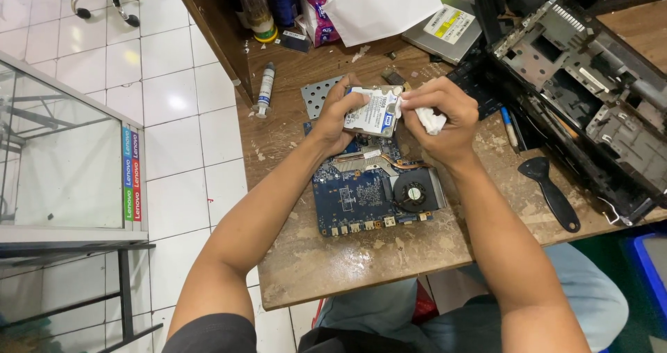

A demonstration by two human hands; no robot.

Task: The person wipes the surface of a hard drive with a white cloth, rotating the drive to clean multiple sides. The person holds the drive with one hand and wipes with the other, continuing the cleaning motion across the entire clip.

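The left hand (pixel 338 119) clamps the small hard drive (pixel 374 111) by its near edge, fingers curled round it, holding it tilted above the blue circuit board (pixel 361 190). Just right of that grip, the right hand (pixel 439 117) pinches a wad of white tissue (pixel 431 121) against the drive's right edge. I'd say short, light strokes away from the label suit best, with the left wrist held firm so the drive cannot tip onto the fan (pixel 415 191) below.
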